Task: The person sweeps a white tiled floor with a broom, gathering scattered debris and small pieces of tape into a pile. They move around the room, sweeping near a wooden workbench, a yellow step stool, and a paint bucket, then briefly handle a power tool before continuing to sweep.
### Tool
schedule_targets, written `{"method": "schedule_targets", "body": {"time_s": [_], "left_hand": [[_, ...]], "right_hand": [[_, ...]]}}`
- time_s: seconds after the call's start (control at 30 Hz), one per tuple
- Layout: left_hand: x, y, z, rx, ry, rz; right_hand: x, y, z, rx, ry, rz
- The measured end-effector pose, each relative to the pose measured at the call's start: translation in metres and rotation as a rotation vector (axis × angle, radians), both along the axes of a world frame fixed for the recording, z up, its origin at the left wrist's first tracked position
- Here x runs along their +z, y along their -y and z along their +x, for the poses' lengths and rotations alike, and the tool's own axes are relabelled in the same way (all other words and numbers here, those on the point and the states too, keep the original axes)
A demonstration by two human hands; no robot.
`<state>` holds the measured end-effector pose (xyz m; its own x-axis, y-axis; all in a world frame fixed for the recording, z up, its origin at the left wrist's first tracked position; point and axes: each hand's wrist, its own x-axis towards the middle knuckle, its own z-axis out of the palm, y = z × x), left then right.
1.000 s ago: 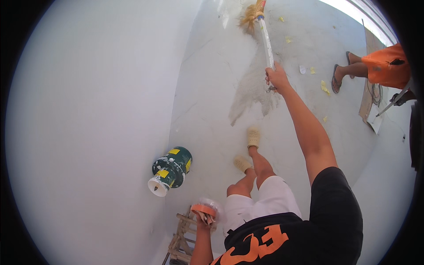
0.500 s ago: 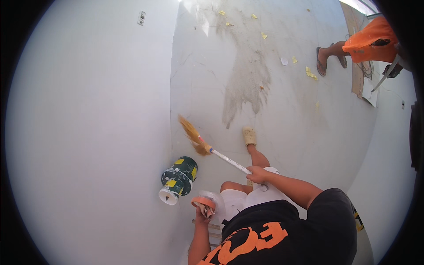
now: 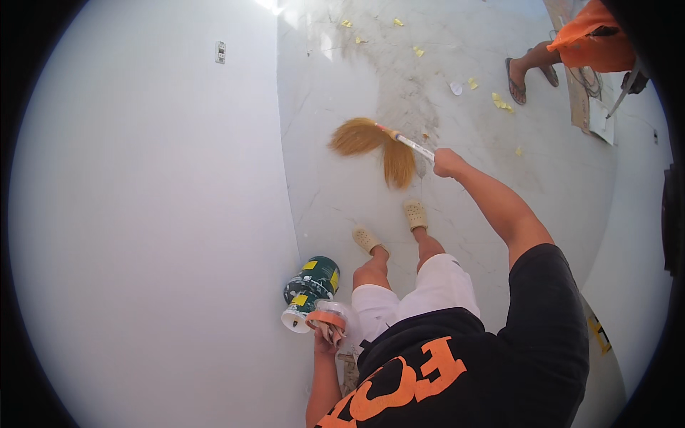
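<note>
the right grip [image 3: 448, 163] holds a soft-bristled broom [image 3: 392, 134] by its white handle [image 3: 417, 148], bristles [image 3: 354, 135] fanned over the floor [image 3: 335, 200] beyond the beige clogs [image 3: 415, 215]. nearer, the left grip [image 3: 325, 343] holds an orange ring [image 3: 327, 317] by green buckets [image 3: 323, 277], their yellow labels [image 3: 310, 265] too small to read. orange letters [image 3: 444, 364] mark the black shirt [image 3: 535, 335].

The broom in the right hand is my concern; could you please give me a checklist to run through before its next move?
1. Right hand closed on the broom: ok.
2. Bristles together: not ok, split into two tufts.
3. Bristles touching the floor: cannot tell.
4. Left hand free: not ok, it holds an orange ring-shaped item.
5. Green buckets apart from the bristles: ok.
6. Other person's feet apart from the bristles: ok.
</note>
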<state>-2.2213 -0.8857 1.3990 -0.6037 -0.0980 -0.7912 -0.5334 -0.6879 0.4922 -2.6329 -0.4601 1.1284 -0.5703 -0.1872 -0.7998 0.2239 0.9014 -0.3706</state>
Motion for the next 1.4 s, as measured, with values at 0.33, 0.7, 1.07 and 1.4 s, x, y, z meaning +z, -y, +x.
{"method": "schedule_targets", "body": {"time_s": [0.33,0.7,1.07,1.4], "left_hand": [[0.051,0.047,-0.240,-0.426,-0.563,0.519],[0.115,0.004,-0.596,-0.591,-0.869,1.115],[0.151,-0.038,-0.729,-1.080,-0.795,1.403],[0.115,-0.057,-0.753,-0.974,-0.692,1.422]], "right_hand": [[0.071,-0.020,-0.045,-0.506,-0.652,-0.206],[0.199,0.011,0.104,-0.844,-0.425,0.037],[0.226,0.066,0.185,-1.093,0.031,0.240],[0.218,0.089,0.210,-1.423,0.216,0.222]]}}
